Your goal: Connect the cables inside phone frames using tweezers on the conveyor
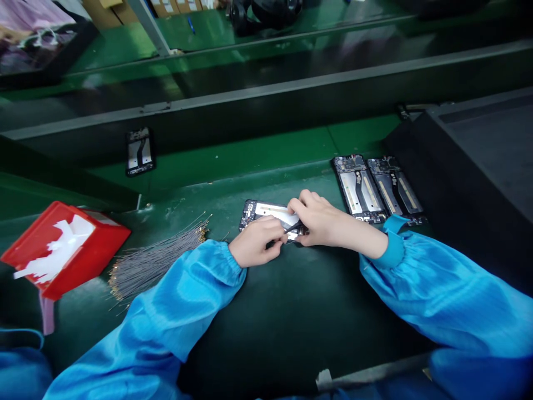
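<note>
An opened phone frame [270, 210] lies on the green bench in front of me, its silvery inside facing up. My left hand [260, 241] rests at its near edge with the fingers closed in a pinch; whatever they hold is hidden. Over the frame's right end curls my right hand [318, 219], closed around a thin black piece [293, 227] that points toward my left fingertips. Whether this piece is a tool or a flex cable I cannot tell. My fingers cover much of the frame's right half.
Two more opened phone frames [360, 189] [395, 189] lie to the right, beside a large black box [466, 166]. Another phone frame [140, 151] sits at the back left. A bundle of thin grey cables [156, 261] and a red bin [91, 250] are on the left.
</note>
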A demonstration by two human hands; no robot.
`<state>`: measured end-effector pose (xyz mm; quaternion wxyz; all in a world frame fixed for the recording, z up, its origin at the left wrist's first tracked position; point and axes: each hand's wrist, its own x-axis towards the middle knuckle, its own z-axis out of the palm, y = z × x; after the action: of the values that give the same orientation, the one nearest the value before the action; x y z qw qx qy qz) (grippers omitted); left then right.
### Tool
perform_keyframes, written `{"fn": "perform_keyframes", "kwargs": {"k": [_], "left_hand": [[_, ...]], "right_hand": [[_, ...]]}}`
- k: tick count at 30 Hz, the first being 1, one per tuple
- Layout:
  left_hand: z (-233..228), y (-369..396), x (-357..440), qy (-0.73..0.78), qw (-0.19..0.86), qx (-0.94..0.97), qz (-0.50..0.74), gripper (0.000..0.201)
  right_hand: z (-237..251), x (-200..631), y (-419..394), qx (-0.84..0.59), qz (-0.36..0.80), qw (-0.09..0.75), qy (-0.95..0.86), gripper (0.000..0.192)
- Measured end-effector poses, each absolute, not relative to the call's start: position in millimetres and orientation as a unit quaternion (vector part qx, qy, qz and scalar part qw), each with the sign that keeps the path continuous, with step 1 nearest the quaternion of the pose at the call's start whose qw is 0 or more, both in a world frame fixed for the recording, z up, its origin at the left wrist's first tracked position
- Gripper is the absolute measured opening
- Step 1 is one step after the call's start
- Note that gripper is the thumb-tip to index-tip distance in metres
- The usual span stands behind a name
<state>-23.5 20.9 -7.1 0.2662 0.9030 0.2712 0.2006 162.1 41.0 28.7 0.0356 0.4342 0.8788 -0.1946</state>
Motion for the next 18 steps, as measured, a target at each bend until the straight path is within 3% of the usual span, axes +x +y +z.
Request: {"fn": "perform_keyframes", "kwargs": {"k": [5, 8, 12, 18], "left_hand": [[-3, 18, -28, 0.276, 0.23, 0.911, 0.202, 0.015], [1, 2, -28, 0.302, 0.154, 0.921, 0.193, 0.015], [0, -22, -16, 0.287, 0.102, 0.947, 0.106, 0.024], [-12, 22, 15, 0.41, 0.047, 0.907, 0.087, 0.037]], "right_hand": [[28, 166, 40, 0.448, -0.185, 0.005, 0.875, 0.039], [19, 186, 42, 0.466, -0.18, -0.094, 0.861, 0.036], [8, 217, 44, 0.531, -0.132, -0.214, 0.809, 0.017], [-4, 228, 43, 0.536, -0.07, -0.215, 0.814, 0.006]]}}
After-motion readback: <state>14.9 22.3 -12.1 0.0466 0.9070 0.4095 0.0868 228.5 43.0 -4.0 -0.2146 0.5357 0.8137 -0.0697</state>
